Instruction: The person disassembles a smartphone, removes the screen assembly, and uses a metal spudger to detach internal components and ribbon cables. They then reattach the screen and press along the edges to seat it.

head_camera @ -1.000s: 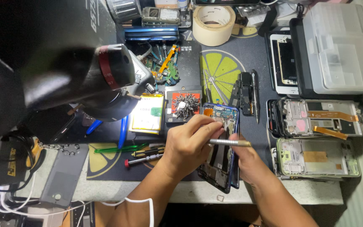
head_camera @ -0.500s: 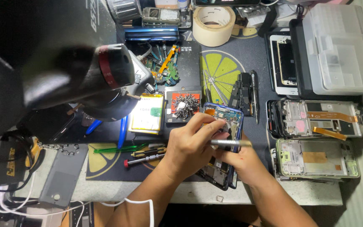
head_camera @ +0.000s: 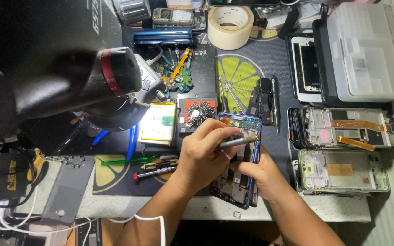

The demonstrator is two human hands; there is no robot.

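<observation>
Fingers of the left hand (head_camera: 204, 152) are pinched shut around a slim metal screwdriver (head_camera: 239, 141), its tip pointing right over the upper part of an opened blue phone (head_camera: 239, 157). That phone lies face down on the dark mat (head_camera: 251, 64) at the front of the worktop (head_camera: 197, 207), and the right hand (head_camera: 263, 175) is closed on its lower right edge, steadying it. Judging by its exposed boards and thin frame, the phone is light, stiff and fragile; it is best gripped by the outer rim, never the bare circuitry. The screwdriver looks smooth and likely slippery, so a grip near its tip suits it. Just left of the phone sits a small red-edged tray (head_camera: 198, 112) holding a cluster of tiny screws, with a yellow battery (head_camera: 158, 122) beside it. To the right lie two more opened phone frames (head_camera: 343, 127), one above the other. At the far right corner a clear plastic compartment box (head_camera: 365, 50) stands closed; its contents cannot be made out. A tape roll (head_camera: 230, 20) sits at the back.
</observation>
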